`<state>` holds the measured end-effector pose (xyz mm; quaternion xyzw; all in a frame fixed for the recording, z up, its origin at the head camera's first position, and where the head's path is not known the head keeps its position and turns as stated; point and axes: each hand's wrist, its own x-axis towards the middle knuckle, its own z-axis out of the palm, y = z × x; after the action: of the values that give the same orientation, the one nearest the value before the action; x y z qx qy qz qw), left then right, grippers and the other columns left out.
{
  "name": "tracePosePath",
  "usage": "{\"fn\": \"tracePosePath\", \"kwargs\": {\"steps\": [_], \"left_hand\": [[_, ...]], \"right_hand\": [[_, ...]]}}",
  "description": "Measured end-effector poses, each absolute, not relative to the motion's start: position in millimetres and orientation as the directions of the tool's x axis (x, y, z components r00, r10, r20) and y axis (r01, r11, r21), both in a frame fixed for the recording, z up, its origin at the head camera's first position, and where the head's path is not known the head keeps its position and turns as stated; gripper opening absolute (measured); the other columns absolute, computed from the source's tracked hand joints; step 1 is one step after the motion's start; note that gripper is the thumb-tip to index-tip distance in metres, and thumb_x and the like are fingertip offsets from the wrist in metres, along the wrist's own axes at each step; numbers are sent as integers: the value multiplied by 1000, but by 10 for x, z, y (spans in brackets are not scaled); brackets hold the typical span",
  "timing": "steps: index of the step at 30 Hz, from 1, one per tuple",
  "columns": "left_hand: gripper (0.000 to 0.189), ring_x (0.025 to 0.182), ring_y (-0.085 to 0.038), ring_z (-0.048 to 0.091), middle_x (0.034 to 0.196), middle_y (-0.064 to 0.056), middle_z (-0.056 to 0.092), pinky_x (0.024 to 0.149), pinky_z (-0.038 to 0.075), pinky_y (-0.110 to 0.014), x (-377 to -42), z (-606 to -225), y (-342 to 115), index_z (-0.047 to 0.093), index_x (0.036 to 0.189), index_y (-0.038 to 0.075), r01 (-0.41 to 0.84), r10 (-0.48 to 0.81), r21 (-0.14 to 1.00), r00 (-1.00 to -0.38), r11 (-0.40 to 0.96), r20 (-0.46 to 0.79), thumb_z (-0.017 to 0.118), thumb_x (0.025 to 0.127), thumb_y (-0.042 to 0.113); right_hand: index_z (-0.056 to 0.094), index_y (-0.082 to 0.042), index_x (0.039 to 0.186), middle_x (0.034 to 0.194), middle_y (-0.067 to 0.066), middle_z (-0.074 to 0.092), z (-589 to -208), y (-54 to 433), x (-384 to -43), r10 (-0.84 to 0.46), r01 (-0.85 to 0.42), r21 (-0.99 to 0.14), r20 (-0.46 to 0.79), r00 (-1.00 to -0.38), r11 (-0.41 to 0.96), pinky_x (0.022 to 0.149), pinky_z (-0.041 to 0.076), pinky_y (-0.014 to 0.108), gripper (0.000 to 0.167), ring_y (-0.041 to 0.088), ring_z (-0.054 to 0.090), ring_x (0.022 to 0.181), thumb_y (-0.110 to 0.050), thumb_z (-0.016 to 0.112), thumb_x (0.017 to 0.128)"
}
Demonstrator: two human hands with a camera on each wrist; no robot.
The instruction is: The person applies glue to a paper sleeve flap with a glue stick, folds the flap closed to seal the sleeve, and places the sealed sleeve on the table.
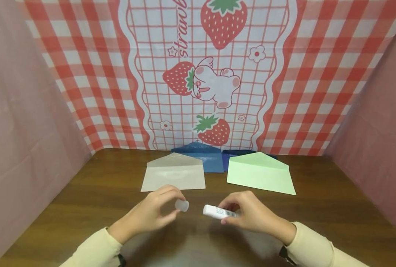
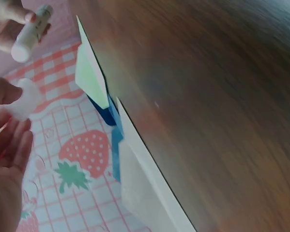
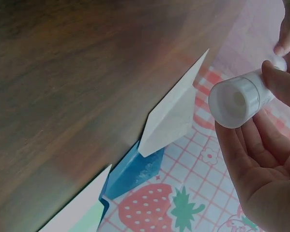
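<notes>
Between thumb and fingers, my left hand [image 1: 157, 207] pinches a small translucent white cap [image 1: 182, 205]. My right hand [image 1: 249, 211] grips a white glue stick [image 1: 218, 212] that has a printed label and barcode, its end pointing left toward the cap. A short gap separates cap and stick, both held above the wooden table. From the right wrist view, the near round end of the glue stick [image 3: 234, 101] faces the camera. In the left wrist view, the cap [image 2: 26, 99] sits under the thumb.
Beyond the hands lie a pale grey-beige envelope [image 1: 174, 176] and a light green envelope [image 1: 261, 174], flaps raised. Behind them are a blue envelope [image 1: 212, 159] and a dark blue envelope [image 1: 226, 165]. A strawberry-print checked cloth [image 1: 218, 81] hangs at the back, with pink cloths on both sides.
</notes>
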<state>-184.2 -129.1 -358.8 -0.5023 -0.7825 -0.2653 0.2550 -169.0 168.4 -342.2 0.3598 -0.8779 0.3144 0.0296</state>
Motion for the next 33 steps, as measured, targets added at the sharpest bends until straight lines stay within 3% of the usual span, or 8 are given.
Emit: {"fn": "tracePosePath", "kwargs": {"steps": [5,9,19,26,30,33], "left_hand": [[25,93,-7,59,97,2,64,81,54,-23,-1822,-3651,-1497,65,99,8,822,696,236,-566,518,442,72,75,5],[23,89,-6,56,95,3,63,76,52,-22,-1793,-3718,-1630,65,98,9,761,698,257,-649,595,303,71,76,6],[22,85,-6,56,92,3,63,73,51,-21,-1811,-3820,-1692,66,96,9,763,700,270,-646,588,303,72,76,3],[30,98,-11,62,103,1,66,87,54,-31,-1788,-3735,-1636,66,106,8,720,675,224,-694,657,252,75,80,19],[42,102,-16,62,112,-3,65,88,54,-33,-1777,-3616,-1458,62,115,6,734,675,239,-679,636,289,76,80,24],[48,106,-17,61,117,-4,64,91,53,-32,-1751,-3530,-1278,59,119,6,778,701,280,-628,562,338,78,78,23]], "right_hand": [[73,-11,90,81,-4,72,-3412,1716,-1681,-613,-650,-528,278,-740,546,67,55,19,19,-5,59,73,-17,82,74],[73,-10,90,82,-3,72,-3415,1728,-1677,-612,-650,-524,277,-741,551,66,55,19,19,-5,59,72,-16,82,74],[73,-9,90,82,-3,72,-3421,1704,-1689,-618,-657,-520,279,-735,546,66,54,18,19,-5,59,72,-16,82,74],[73,-10,91,82,-3,72,-3396,1677,-1674,-621,-674,-490,296,-725,553,65,53,18,20,-4,59,73,-15,81,74],[72,-11,91,81,-4,71,-3385,1652,-1666,-622,-688,-476,319,-715,548,64,52,17,20,-4,58,73,-15,81,74],[72,-11,91,80,-4,71,-3383,1612,-1660,-627,-700,-475,334,-704,534,63,52,19,20,-4,58,72,-15,81,74]]}}
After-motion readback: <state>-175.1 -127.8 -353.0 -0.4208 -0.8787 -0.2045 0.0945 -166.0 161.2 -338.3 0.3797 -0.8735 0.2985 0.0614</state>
